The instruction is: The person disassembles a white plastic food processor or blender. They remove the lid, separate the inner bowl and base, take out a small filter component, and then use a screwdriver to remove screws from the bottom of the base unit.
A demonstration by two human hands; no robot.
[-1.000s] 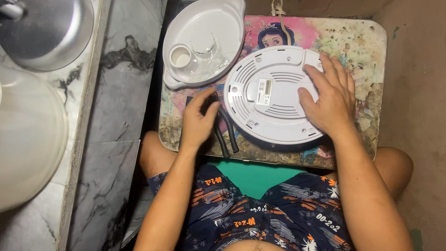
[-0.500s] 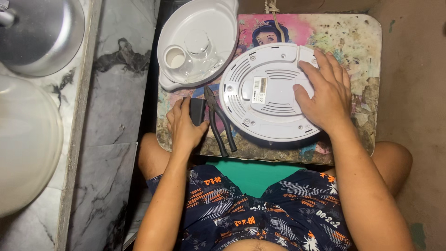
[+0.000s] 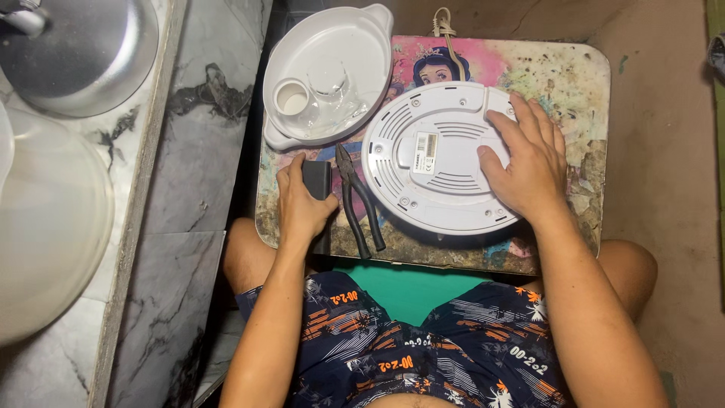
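While both hands work at a small worn table [image 3: 589,68], a round white appliance base lies upside down on it.

Left hand [image 3: 302,208] grips a dark block [image 3: 316,181]; black pliers [image 3: 359,200] beside; white tray [image 3: 332,38] holds a cup [image 3: 291,97]; right hand [image 3: 529,162] rests flat, open, on the ribbed plastic appliance base [image 3: 430,159].

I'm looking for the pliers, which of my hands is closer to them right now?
Left. Your left hand grips a dark block just left of the black-handled pliers. Your right hand rests flat on the round white appliance base, farther right.
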